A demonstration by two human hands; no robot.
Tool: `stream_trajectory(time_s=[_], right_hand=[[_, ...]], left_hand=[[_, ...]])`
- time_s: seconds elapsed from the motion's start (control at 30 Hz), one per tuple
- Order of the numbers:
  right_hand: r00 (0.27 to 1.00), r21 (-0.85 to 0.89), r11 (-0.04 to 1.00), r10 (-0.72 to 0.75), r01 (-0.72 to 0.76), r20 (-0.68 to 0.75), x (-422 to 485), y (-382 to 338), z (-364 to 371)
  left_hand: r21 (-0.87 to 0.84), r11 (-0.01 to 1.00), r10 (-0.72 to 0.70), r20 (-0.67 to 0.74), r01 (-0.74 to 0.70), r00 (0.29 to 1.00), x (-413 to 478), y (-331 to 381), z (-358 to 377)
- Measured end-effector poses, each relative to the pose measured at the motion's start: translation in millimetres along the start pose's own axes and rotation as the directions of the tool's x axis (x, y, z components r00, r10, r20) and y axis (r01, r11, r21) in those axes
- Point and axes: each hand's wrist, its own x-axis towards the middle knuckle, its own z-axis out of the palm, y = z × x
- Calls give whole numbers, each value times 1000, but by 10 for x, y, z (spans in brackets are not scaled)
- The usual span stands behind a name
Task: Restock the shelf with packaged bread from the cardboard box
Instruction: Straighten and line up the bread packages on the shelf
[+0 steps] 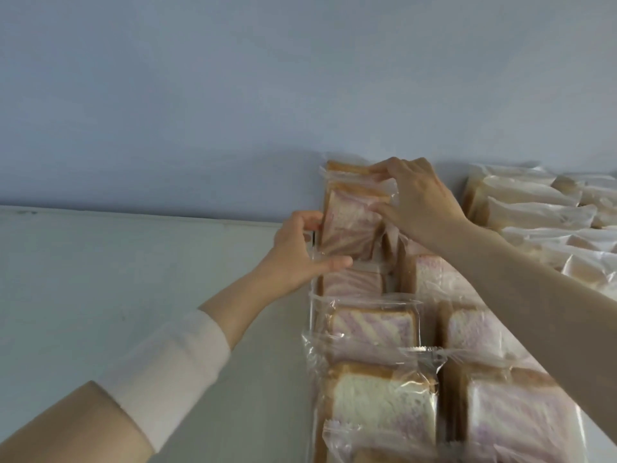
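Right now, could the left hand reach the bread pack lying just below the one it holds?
Probably yes: the lower pack sits under the left hand, nothing between them, though it must first release the held pack.

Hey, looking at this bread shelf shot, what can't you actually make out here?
All in the head view:
- Cardboard box: outside the frame.
- Pack behind the held bread pack: mostly covered by it and the right hand.
- Second-row packs: partly covered by the right forearm.
- Front packs: cut off by the bottom edge.
- Pale packs: cut off by the right edge; any print too blurred.
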Motion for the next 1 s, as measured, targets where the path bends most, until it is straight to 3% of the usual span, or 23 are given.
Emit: stream_trajectory(time_s=[0.07, 0.23, 0.33, 0.4, 0.5, 0.6, 0.73, 0.87, 1.0], right_hand=[[1000, -20, 1000, -18, 17, -24, -68, -6, -58], [989, -34, 990, -139, 138, -53, -326, -101, -243], [930, 144, 971, -228, 193, 287, -520, -197, -427], [848, 82, 968, -248, 238, 468, -639, -211, -442], [811, -66, 961, -187, 267, 555, -776, -209, -341], [849, -27, 984, -136, 174, 510, -838, -206, -299], [954, 94, 994, -76, 51, 289, -753, -147, -331], [992, 142, 990, -25, 7, 127, -641, -157, -276], [999, 221, 975, -4, -7, 50, -602, -140, -220]], left_hand=[[92, 995, -47, 82, 39, 995, -39, 11, -34], [255, 957, -168, 96, 139, 981, -63, 94, 17], [207, 969, -146, 57, 131, 988, -119, 142, 30], [139, 986, -100, 25, 95, 995, -145, 178, 29], [37, 999, -9, -20, 9, 1000, -168, 242, 15], [-7, 997, 80, -60, -81, 995, -144, 317, -11], [-7, 984, 172, -155, -175, 973, -27, 468, -61], [-107, 960, 226, -237, -257, 945, 141, 579, -140], [-78, 972, 212, -99, -220, 972, 225, 573, -183]])
